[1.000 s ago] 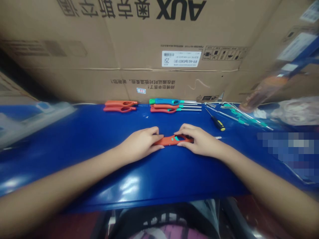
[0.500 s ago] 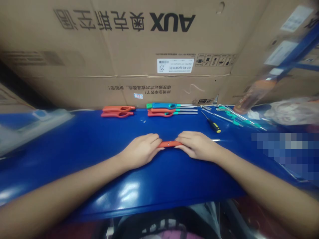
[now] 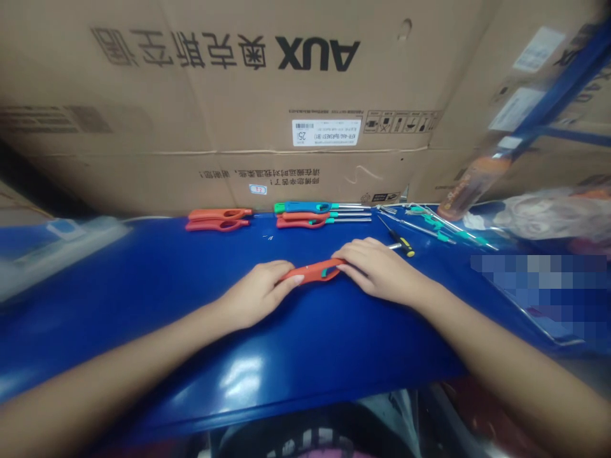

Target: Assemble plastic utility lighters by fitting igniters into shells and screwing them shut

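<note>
Between my two hands is an orange long-necked lighter (image 3: 312, 272) with a teal trigger in its finger loop, held just above the blue table. My left hand (image 3: 255, 289) grips the handle's rear end, thumb along its side. My right hand (image 3: 377, 267) pinches the front end by the loop, and the metal tube (image 3: 394, 246) shows past its knuckles. Behind my hands lie several lighters with metal tubes, among them a blue lighter (image 3: 303, 207) and a red lighter (image 3: 300, 222). Further left are an orange lighter casing (image 3: 214, 214) and a red lighter casing (image 3: 214, 226), no tubes visible.
A black and yellow screwdriver (image 3: 405, 245) lies beyond my right hand. Several metal tubes with teal parts (image 3: 432, 222) are behind it. An orange bottle (image 3: 475, 187) and a plastic bag (image 3: 544, 213) stand at the right. A large cardboard box (image 3: 229, 121) backs the blue table (image 3: 210, 356).
The lighter has turned so its side and teal trigger show. My left hand has slid toward its rear end, and my hands are slightly further apart. The view has shifted slightly.
</note>
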A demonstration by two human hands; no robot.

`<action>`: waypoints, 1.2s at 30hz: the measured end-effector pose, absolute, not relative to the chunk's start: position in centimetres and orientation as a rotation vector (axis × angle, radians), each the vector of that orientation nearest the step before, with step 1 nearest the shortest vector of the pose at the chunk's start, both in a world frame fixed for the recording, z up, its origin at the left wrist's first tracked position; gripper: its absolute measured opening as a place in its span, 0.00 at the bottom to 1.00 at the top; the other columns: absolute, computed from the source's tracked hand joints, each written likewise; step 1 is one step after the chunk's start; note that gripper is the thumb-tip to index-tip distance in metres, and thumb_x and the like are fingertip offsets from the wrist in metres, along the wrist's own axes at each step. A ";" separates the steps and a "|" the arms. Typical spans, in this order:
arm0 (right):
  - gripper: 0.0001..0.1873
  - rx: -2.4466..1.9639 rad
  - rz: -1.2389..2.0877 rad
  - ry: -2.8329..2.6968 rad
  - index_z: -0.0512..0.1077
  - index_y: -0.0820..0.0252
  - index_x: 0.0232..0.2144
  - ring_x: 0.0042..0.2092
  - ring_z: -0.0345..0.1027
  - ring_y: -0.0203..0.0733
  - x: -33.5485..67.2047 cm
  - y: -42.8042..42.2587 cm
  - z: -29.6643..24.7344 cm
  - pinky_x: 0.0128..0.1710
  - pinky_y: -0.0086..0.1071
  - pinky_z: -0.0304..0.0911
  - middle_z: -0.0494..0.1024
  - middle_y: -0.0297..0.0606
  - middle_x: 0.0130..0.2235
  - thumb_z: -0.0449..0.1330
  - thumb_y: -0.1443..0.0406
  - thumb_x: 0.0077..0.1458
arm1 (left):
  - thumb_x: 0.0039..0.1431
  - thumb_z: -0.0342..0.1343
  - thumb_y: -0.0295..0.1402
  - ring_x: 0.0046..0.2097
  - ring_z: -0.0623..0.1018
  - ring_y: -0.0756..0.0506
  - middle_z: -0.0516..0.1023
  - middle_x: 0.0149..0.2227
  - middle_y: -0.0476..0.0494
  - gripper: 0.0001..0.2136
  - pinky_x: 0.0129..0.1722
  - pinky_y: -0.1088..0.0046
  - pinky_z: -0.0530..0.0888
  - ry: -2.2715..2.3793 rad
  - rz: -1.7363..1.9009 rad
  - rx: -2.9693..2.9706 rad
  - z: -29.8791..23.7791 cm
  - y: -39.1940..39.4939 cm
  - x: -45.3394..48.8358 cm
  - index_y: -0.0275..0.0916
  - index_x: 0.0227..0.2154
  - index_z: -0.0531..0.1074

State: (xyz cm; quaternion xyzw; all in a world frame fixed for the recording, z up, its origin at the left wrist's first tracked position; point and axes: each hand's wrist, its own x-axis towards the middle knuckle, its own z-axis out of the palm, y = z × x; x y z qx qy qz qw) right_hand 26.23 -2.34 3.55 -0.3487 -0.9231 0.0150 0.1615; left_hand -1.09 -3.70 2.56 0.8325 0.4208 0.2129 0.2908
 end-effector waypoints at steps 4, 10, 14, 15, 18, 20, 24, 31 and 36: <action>0.20 -0.778 0.224 -2.657 0.68 0.56 0.59 0.56 0.70 0.48 26.1 -2.6 3.5 0.53 0.44 0.63 0.77 0.46 0.56 0.55 0.57 0.68 | 0.67 0.48 0.45 0.18 0.59 0.53 0.62 0.19 0.54 0.18 0.17 0.77 0.57 0.956 0.601 1.368 2.6 -3.8 -0.1 0.34 0.45 0.73; 0.15 -0.706 0.251 -2.624 0.72 0.59 0.52 0.49 0.74 0.45 25.4 -3.0 3.0 0.48 0.40 0.65 0.81 0.44 0.49 0.50 0.61 0.71 | 0.66 0.53 0.47 0.24 0.73 0.50 0.79 0.31 0.45 0.22 0.23 0.73 0.70 0.979 0.638 1.653 2.6 -4.2 -0.4 0.38 0.54 0.74; 0.14 -0.675 0.226 -2.605 0.73 0.60 0.42 0.40 0.73 0.42 25.1 -3.3 3.0 0.42 0.37 0.64 0.81 0.42 0.40 0.48 0.63 0.71 | 0.68 0.55 0.41 0.43 0.80 0.45 0.82 0.46 0.44 0.15 0.45 0.70 0.76 0.880 0.715 2.367 2.3 -4.8 -1.0 0.43 0.52 0.76; 0.15 -0.679 0.216 -2.599 0.73 0.60 0.39 0.37 0.72 0.42 25.0 -3.4 2.9 0.40 0.37 0.63 0.80 0.41 0.37 0.48 0.63 0.71 | 0.69 0.53 0.39 0.43 0.81 0.45 0.82 0.46 0.44 0.14 0.45 0.71 0.76 0.844 0.713 2.470 2.1 -4.8 -1.1 0.42 0.52 0.76; 0.14 -0.713 0.230 -2.604 0.73 0.60 0.38 0.35 0.72 0.41 25.1 -3.3 2.7 0.39 0.37 0.64 0.80 0.39 0.35 0.48 0.64 0.70 | 0.72 0.50 0.39 0.39 0.81 0.46 0.82 0.42 0.43 0.15 0.41 0.71 0.76 0.822 0.670 2.641 1.7 -4.5 -1.3 0.39 0.52 0.75; 0.13 -0.736 0.231 -2.608 0.74 0.59 0.44 0.41 0.75 0.43 25.1 -3.3 2.5 0.43 0.37 0.65 0.82 0.40 0.42 0.50 0.63 0.70 | 0.72 0.48 0.40 0.39 0.81 0.45 0.82 0.41 0.41 0.16 0.40 0.70 0.76 0.825 0.651 2.721 1.4 -4.1 -1.3 0.37 0.51 0.75; 0.12 -0.687 0.160 -2.543 0.75 0.59 0.48 0.47 0.76 0.44 25.0 -3.4 2.3 0.47 0.37 0.66 0.83 0.41 0.47 0.54 0.62 0.69 | 0.73 0.46 0.41 0.39 0.81 0.44 0.82 0.40 0.40 0.18 0.40 0.69 0.76 0.799 0.650 2.783 1.2 -3.9 -1.1 0.35 0.51 0.75; 0.15 -0.873 0.019 -2.700 0.76 0.57 0.48 0.44 0.76 0.47 26.0 -3.2 4.1 0.44 0.40 0.65 0.83 0.41 0.44 0.55 0.57 0.68 | 0.73 0.46 0.40 0.45 0.80 0.43 0.81 0.47 0.40 0.17 0.46 0.68 0.76 0.847 0.619 2.695 1.2 -3.2 -1.4 0.37 0.54 0.72; 0.21 -1.135 -0.153 -2.646 0.73 0.58 0.52 0.52 0.71 0.55 30.0 -1.2 5.6 0.50 0.47 0.62 0.79 0.46 0.51 0.64 0.56 0.59 | 0.73 0.46 0.40 0.46 0.79 0.43 0.80 0.47 0.39 0.16 0.47 0.68 0.75 0.965 0.625 2.678 1.4 -1.5 -3.0 0.37 0.53 0.72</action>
